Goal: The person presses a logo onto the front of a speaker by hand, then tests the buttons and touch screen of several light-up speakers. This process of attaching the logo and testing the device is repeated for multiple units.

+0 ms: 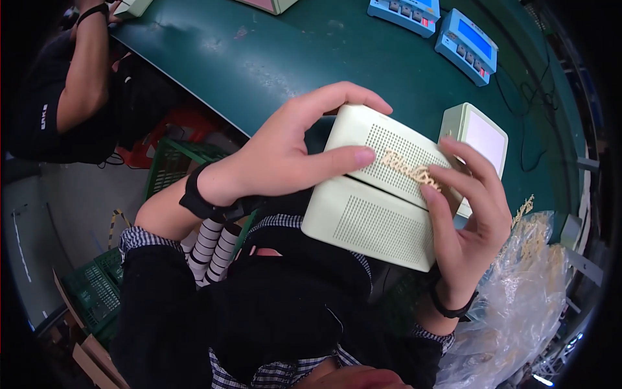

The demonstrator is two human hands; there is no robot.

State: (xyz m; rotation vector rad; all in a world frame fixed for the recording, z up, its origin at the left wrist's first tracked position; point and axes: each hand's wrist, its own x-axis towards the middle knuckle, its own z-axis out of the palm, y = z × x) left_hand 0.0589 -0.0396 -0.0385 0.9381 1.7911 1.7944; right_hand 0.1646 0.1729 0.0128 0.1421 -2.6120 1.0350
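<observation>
In front of my body, my left hand (278, 152) grips a pale green box-shaped casing (350, 133) with a perforated face, thumb on the front and fingers over the far edge. A gold script-lettering emblem (405, 167) lies slantwise across its dotted holes. My right hand (476, 207) has its thumb and fingertips closed on the emblem's right end, against the casing. A second pale green perforated casing (324, 211) sits right beside the first, nearer to me, with a dark gap between them. What supports it is hidden.
On the green table (272, 71), a casing with a pale panel (483, 136) stands beyond my right hand. Two blue devices with screens (466, 45) are at the far right. Clear plastic bags (518, 292) lie lower right. A co-worker's arm (87, 78) is at left, above green crates (97, 288).
</observation>
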